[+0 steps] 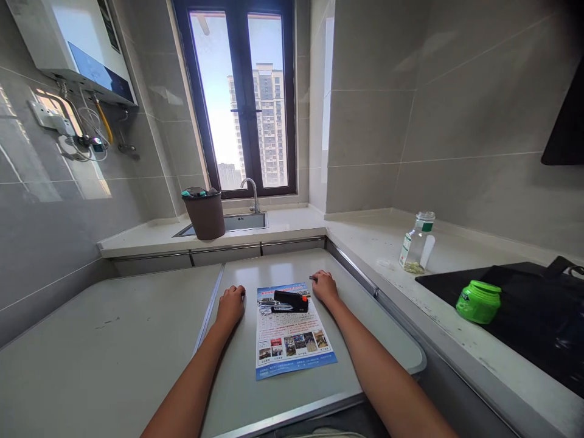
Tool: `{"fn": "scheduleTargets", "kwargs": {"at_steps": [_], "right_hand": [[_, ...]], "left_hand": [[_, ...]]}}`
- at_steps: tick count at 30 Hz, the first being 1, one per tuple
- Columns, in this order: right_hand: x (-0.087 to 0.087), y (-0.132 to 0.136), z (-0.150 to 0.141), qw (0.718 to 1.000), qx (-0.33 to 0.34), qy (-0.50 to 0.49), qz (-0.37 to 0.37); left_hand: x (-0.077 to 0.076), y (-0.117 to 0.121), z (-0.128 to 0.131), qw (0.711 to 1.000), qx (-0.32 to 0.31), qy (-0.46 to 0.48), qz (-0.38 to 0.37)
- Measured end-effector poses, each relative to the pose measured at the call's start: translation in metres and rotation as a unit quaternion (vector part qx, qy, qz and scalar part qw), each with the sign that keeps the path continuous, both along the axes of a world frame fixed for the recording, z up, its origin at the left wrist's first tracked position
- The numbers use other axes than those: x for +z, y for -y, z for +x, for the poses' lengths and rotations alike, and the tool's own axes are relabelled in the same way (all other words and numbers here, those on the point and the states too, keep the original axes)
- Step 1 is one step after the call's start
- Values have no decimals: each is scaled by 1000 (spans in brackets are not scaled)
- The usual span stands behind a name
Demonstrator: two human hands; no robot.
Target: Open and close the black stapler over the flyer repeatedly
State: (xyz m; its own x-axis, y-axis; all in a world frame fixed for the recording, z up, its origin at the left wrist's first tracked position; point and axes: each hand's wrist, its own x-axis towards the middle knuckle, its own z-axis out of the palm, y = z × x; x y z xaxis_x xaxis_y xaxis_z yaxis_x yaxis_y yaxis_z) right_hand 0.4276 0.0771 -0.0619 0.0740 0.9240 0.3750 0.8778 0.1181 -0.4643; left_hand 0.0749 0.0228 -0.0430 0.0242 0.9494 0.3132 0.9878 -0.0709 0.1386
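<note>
a brown bin point(206, 216) stands by the sink point(249, 222); on the desk point(237, 380), a black stapler point(291, 300) covers part of a leaflet point(294, 353) — left hand point(231, 304) curled, its hold unclear; right hand point(324, 286) pinching a small dark piece point(312, 278) in its fingers.

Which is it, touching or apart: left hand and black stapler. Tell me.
Apart. The head view shows bare tabletop and a strip of flyer between the left hand and black stapler.
</note>
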Motion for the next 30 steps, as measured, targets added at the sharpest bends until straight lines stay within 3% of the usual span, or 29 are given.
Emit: {"fn": "scheduleTargets", "kwargs": {"at_steps": [8, 18, 21, 25, 27, 30], "right_hand": [[4, 2, -3, 1000, 15, 9, -9], [3, 2, -4, 999, 21, 10, -34], [3, 2, -5, 999, 21, 9, -34], [3, 3, -5, 999, 21, 8, -33], [4, 3, -5, 999, 22, 7, -31], [5, 4, -5, 999, 27, 4, -24]], "left_hand": [[-2, -5, -4, 1000, -3, 18, -9], [1, -1, 0, 998, -22, 46, 34], [3, 0, 7, 990, -50, 122, 46], [6, 5, 17, 952, -133, 273, 29], [8, 8, 21, 938, -169, 302, 22], [12, 11, 25, 937, -175, 303, 28]]}}
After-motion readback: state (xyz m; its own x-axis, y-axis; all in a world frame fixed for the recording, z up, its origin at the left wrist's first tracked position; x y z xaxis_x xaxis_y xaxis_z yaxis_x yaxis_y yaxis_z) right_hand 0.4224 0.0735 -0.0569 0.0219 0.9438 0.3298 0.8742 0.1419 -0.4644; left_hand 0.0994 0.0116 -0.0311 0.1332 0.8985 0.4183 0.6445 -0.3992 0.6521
